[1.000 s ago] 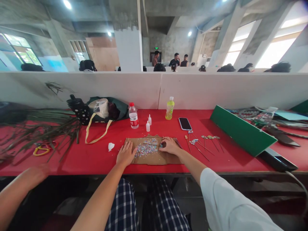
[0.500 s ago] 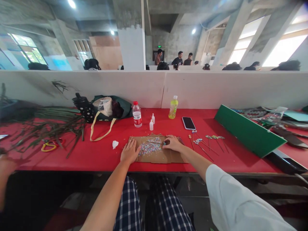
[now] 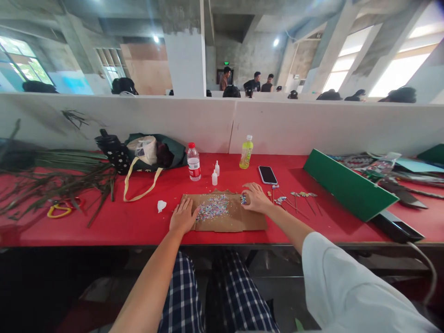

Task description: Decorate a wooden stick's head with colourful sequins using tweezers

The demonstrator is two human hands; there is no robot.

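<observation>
My left hand (image 3: 182,216) lies flat on the left end of a brown cardboard sheet (image 3: 248,222), fingers stretched out. Multicoloured confetti-like bits (image 3: 212,207) are spread over the middle of the sheet, just right of that hand. Above the sheet's right part, my right hand (image 3: 255,199) pinches a small piece covered in the same coloured bits (image 3: 243,199). Its full shape is partly hidden by the fingers. Beyond the right hand, several thin sticks with decorated heads (image 3: 303,195) lie on the red table.
Two small white squeeze bottles (image 3: 214,177), a red-capped water bottle (image 3: 194,162), a yellow-green drink bottle (image 3: 246,152) and a phone (image 3: 268,175) stand or lie behind the cardboard. Scissors (image 3: 59,210) and dry stalks (image 3: 69,180) are left; a green board (image 3: 347,187) leans right.
My right hand has lifted from the confetti and shifted rightward with the small bit-covered piece. My left hand stays on the cardboard. Another person's hand at the far left has left the view.
</observation>
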